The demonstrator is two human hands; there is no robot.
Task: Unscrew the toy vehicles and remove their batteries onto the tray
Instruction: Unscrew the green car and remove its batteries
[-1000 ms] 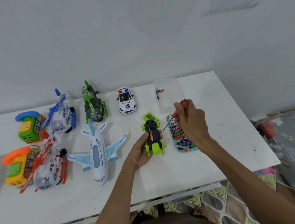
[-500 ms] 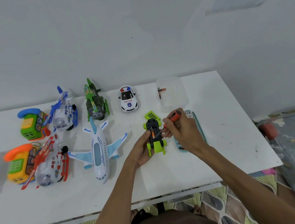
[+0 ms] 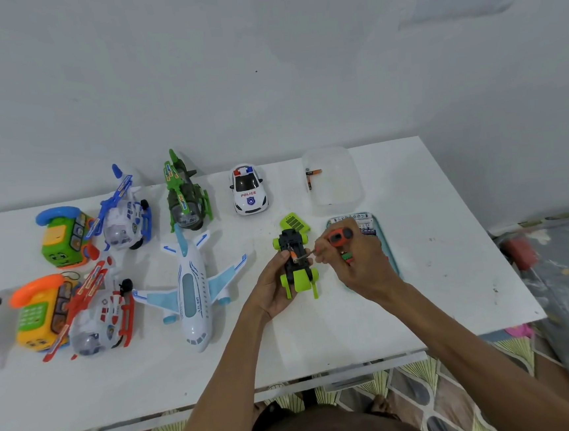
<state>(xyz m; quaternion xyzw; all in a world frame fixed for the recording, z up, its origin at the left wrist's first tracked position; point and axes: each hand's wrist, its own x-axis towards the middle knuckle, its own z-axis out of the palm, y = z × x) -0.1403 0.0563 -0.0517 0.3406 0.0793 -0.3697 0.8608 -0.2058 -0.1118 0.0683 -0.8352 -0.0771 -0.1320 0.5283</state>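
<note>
A lime-green and black toy car lies upside down, its battery bay open and an orange battery showing inside. My left hand grips the car from the left. My right hand holds an orange-handled screwdriver whose tip reaches into the bay by the battery. The car's green cover lies just behind it. A teal tray holding several batteries sits under my right hand, mostly hidden.
A clear plastic tub with two batteries stands behind the tray. A police car, a white plane, three toy helicopters and two toy phones fill the table's left half. The table edge is at the right.
My right hand has swung the screwdriver from above the tray over to the car, and its tip now pokes into the open battery bay. The left hand keeps holding the car.
</note>
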